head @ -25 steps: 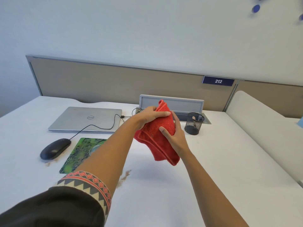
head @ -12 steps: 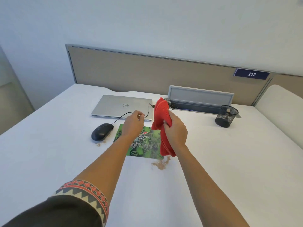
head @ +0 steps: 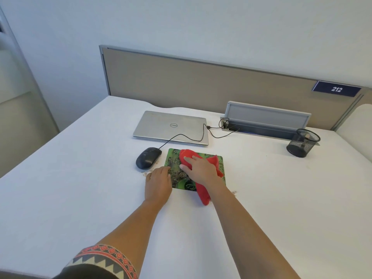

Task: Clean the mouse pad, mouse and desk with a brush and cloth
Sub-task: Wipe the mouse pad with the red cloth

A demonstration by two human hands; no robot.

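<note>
Right hand (head: pixel 202 171) presses the red cloth (head: pixel 201 190) flat on the green pad (head: pixel 177 168).
Its fingers (head: pixel 189 159) lie spread over the cloth, not gripping; one end trails off the pad's near edge onto the white tabletop (head: pixel 80 178). Left hand (head: pixel 158 183) rests open on the pad's left edge (holding nothing). The mouse (head: pixel 148 160) sits just left of the pad, crumbs (head: pixel 148 173) near it.
</note>
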